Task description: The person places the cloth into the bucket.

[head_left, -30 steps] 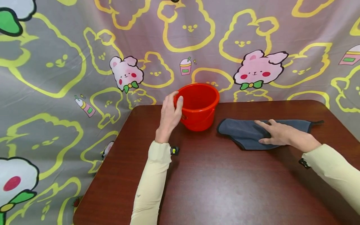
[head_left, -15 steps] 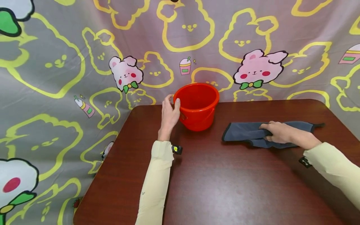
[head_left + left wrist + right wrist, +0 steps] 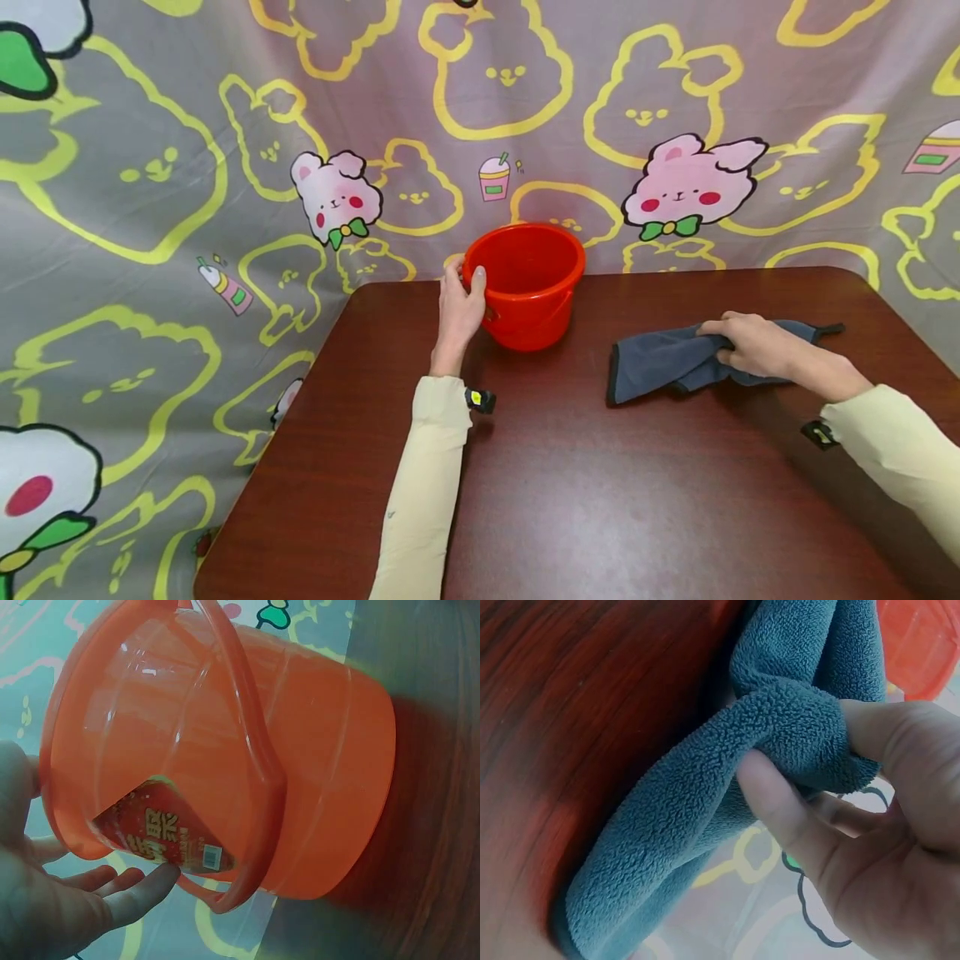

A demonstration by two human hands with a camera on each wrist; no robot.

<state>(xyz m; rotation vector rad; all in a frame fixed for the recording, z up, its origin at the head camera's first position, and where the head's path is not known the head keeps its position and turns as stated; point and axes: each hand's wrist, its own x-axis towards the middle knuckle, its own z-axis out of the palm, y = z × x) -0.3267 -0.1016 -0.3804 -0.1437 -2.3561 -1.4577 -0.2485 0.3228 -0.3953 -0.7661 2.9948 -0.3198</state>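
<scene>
Red label (image 3: 161,825) on red bucket (image 3: 187,742) | gold character 聚 | barcode (image 3: 212,857) | other print unclear

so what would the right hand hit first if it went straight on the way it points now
Beyond the blue-grey cloth it holds, the right hand would probably meet the red bucket first, though depth is hard to judge.

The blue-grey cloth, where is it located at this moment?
In the head view, the blue-grey cloth is in the right half, to the right of the red bucket, with the right hand gripping it.
</scene>
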